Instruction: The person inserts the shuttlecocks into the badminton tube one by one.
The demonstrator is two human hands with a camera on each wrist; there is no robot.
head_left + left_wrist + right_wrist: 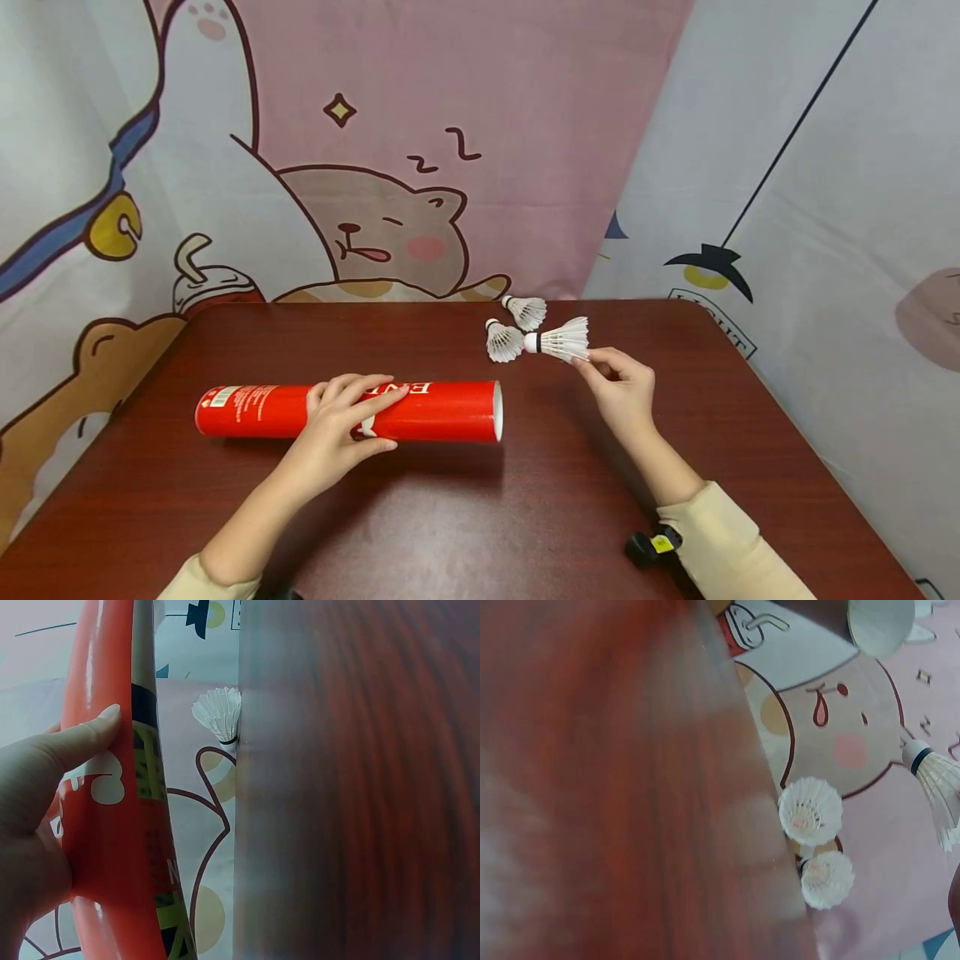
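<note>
My left hand (337,427) grips a red shuttlecock tube (450,412) around its middle, thumb on the near side and fingers over the top. The tube lies sideways, its open end facing right and a shadow showing beneath it. Between the thumb and fingertips of my right hand (628,396) is a white shuttlecock (564,340), pinched at its feather rim with the cork pointing left. Behind it, two more shuttlecocks rest at the back of the table, one nearer (504,342) and one farther (528,312). In the left wrist view the thumb presses along the tube (101,847).
The dark red-brown wooden table (465,533) ends at its back edge against a cartoon-printed cloth (570,125). A black strapped device (651,546) sits at the right sleeve's cuff.
</note>
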